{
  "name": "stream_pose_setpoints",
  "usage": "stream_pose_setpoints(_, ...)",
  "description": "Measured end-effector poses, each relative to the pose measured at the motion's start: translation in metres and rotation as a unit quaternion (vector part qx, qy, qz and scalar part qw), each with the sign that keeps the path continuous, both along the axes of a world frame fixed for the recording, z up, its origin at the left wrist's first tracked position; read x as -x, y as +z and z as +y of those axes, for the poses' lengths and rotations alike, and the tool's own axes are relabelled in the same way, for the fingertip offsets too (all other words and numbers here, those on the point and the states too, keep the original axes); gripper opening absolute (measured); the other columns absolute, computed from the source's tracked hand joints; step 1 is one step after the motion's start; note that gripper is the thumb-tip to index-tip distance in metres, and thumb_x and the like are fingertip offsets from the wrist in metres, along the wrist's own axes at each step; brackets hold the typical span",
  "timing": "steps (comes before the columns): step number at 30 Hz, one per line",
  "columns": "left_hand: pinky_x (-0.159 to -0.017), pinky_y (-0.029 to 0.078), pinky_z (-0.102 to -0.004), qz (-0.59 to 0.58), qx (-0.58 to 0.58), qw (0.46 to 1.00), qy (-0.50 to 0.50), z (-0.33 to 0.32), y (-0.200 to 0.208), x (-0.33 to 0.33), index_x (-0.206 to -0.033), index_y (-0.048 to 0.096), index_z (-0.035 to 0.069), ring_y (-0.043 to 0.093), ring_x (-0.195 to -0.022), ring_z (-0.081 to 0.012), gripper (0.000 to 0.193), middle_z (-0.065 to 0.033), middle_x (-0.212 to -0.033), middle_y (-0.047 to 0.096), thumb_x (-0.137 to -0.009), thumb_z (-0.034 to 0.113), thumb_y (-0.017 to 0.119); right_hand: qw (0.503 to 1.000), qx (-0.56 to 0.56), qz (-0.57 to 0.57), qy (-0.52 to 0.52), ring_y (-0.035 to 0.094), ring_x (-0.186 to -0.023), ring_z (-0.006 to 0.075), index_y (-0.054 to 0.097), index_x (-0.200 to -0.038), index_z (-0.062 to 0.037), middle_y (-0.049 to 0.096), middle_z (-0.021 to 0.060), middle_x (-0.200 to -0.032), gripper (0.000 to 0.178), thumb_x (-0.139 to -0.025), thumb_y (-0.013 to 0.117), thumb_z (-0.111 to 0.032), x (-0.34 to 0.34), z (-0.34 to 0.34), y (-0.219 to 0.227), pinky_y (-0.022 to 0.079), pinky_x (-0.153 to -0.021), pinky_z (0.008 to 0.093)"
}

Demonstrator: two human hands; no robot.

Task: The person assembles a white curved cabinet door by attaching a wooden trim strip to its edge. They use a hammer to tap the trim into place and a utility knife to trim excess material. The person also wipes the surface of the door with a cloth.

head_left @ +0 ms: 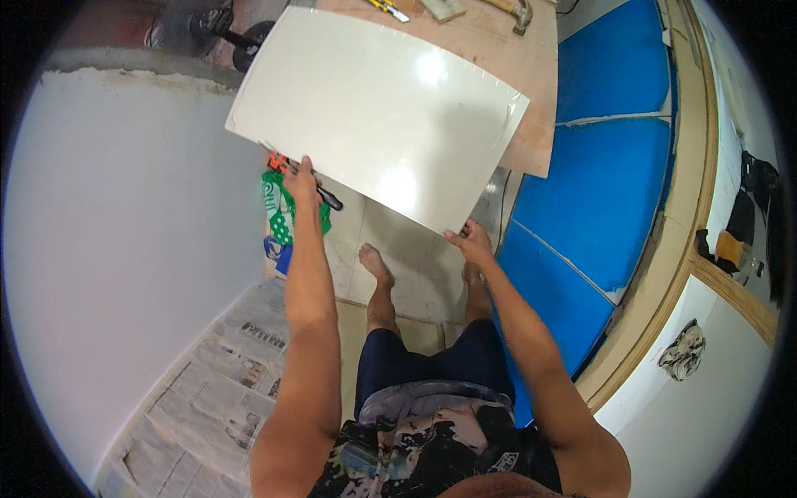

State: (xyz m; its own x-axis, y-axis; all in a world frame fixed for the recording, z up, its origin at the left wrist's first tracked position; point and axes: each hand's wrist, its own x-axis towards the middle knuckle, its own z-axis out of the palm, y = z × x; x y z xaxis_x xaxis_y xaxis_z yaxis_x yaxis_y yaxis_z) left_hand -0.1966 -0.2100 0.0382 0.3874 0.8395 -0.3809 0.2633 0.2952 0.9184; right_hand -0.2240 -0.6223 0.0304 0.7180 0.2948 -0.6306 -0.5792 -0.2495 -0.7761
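A large glossy white panel, rectangular and tilted in my view, spans the space in front of me over the near part of a brown board. My left hand is closed on its near edge toward the left, thumb on top. A tool with an orange part and a black handle shows at that same hand; whether the fingers also hold it I cannot tell. My right hand pinches the panel's near right corner, with its other fingers hidden below.
On the brown board's far side lie a hammer, a yellow knife and a flat block. Blue-covered panels line my right. A green bag stands by the left white wall. Newspaper covers the floor at lower left.
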Motion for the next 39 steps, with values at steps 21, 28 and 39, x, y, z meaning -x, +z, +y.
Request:
stream_pose_setpoints(21, -0.093, 0.048, -0.0454, 0.078, -0.169, 0.868, -0.460, -0.235, 0.049, 0.159, -0.143, 0.044, 0.000, 0.062, -0.099, -0.0433, 0.044, -0.0297, -0.113, 0.060, -0.102, 0.015, 0.048, 0.722, 0.352, -0.589, 0.088, 0.038, -0.134, 0.0365, 0.055, -0.135, -0.0112, 0.046, 0.0162, -0.143, 0.065, -0.087, 0.065, -0.055, -0.215, 0.054, 0.003, 0.030, -0.108, 0.0545)
stream_pose_setpoints(28, -0.068, 0.052, -0.0414, 0.063, -0.195, 0.853, -0.480, -0.250, 0.038, 0.164, -0.151, 0.039, 0.014, 0.058, -0.070, -0.0334, 0.056, -0.0177, -0.087, 0.055, -0.097, 0.002, 0.048, 0.700, 0.468, -0.526, 0.115, 0.030, -0.142, 0.0400, 0.049, -0.141, -0.0085, 0.039, 0.0189, -0.150, 0.061, -0.092, 0.058, -0.043, -0.200, 0.090, 0.015, 0.020, -0.115, 0.0611)
stream_pose_setpoints(39, -0.056, 0.050, -0.0414, 0.080, -0.346, 0.803, -0.479, -0.259, 0.010, 0.153, -0.148, 0.047, 0.020, 0.054, -0.057, -0.0273, 0.072, -0.0100, -0.072, 0.048, -0.082, -0.005, 0.059, 0.685, 0.478, -0.538, 0.111, 0.031, -0.140, 0.0419, 0.050, -0.140, -0.0084, 0.040, 0.0198, -0.148, 0.058, -0.093, 0.058, -0.041, -0.198, 0.090, 0.016, 0.023, -0.113, 0.0623)
